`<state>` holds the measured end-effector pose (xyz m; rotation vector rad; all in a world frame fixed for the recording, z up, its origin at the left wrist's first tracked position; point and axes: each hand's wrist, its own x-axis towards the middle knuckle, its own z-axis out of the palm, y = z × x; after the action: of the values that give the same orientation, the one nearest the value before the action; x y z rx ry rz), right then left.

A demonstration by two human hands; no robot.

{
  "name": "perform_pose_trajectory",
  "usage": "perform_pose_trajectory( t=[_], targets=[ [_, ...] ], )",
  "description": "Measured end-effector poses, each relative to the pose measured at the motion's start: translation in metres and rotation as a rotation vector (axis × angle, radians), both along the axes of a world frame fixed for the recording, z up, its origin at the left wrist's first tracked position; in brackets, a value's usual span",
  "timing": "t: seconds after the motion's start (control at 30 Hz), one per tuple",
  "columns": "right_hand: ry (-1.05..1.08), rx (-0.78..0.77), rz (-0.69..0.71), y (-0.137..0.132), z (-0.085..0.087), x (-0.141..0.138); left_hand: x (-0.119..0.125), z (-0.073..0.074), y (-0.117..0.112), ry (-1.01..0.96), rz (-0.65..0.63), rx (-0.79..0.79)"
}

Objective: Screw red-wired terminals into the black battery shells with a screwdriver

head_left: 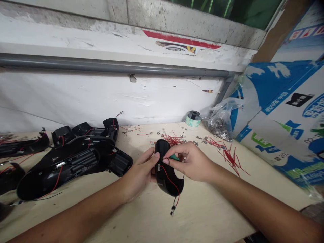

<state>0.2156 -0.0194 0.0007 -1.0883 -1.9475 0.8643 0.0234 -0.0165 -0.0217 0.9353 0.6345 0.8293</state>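
Note:
A black curved plastic shell [162, 182] is held upright above the table in the middle of the head view. My left hand [143, 167] grips it along its left edge, thumb on the rim. Along its inside runs a red wire [168, 179], leading down to a small black part with metal leads [173, 211] that dangles below. My right hand [192, 162] is closed, thumb and index finger pinched at the shell's right side. Part of a green object [174, 156] shows in its grasp; its kind is hidden by the fingers.
More black shells [76, 162] with wires lie piled at left. Behind my hands are loose red wires [173, 139] and small metal pieces; another red wire bunch [231, 158] lies right. A tape roll [193, 118], a bag of metal parts [220, 125] and a blue-white carton [283, 125] border the table.

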Motion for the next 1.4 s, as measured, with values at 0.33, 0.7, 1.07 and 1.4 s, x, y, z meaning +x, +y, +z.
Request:
perform_pose_trajectory(
  t=[0.33, 0.7, 1.07, 1.4],
  targets=[
    [-0.324, 0.330, 0.093, -0.003, 0.010, 0.004, 0.000, 0.001, -0.001, 0.040, -0.026, 0.023],
    [0.005, 0.078, 0.068, -0.001, 0.001, -0.005, -0.001, -0.002, 0.002, 0.047, -0.020, 0.003],
    [0.209, -0.035, -0.004, -0.003, -0.011, -0.015, 0.001, 0.000, 0.000, -0.016, 0.045, -0.038],
    [0.206, -0.062, -0.061, 0.001, -0.016, -0.019, 0.000, 0.000, 0.001, -0.051, 0.057, -0.051]
  ],
)
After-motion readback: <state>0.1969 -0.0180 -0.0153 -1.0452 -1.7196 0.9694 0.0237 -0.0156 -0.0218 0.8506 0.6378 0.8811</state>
